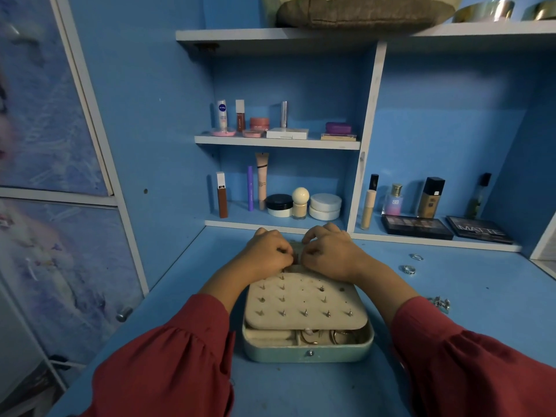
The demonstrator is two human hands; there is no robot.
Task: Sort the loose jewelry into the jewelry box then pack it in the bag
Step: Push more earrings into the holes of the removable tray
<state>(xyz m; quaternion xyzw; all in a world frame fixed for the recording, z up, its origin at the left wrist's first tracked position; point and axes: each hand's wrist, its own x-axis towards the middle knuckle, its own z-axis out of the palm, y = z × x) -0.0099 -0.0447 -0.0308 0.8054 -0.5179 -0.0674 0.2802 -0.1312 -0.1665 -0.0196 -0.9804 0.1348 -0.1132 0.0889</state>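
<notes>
Left hand (267, 251) and right hand (329, 251), both with fingers curled, meet knuckle to knuckle over the far edge of the jewelry box (307, 344); the fingertips pinch at something small between them, too hidden to identify. The box, pale green with a small front knob, sits at the middle of the blue tabletop (301, 392), between the red sleeves (168, 365). A cream earring panel (304, 299), studded with earring posts, lies tilted over the open box; rings and bangles show in the tray beneath its near edge. Toward the tabletop's right edge lie two loose rings (409, 269) and, nearer, a small silver cluster (440, 303). Cosmetics (279, 203) line the shelves along the far edge.
</notes>
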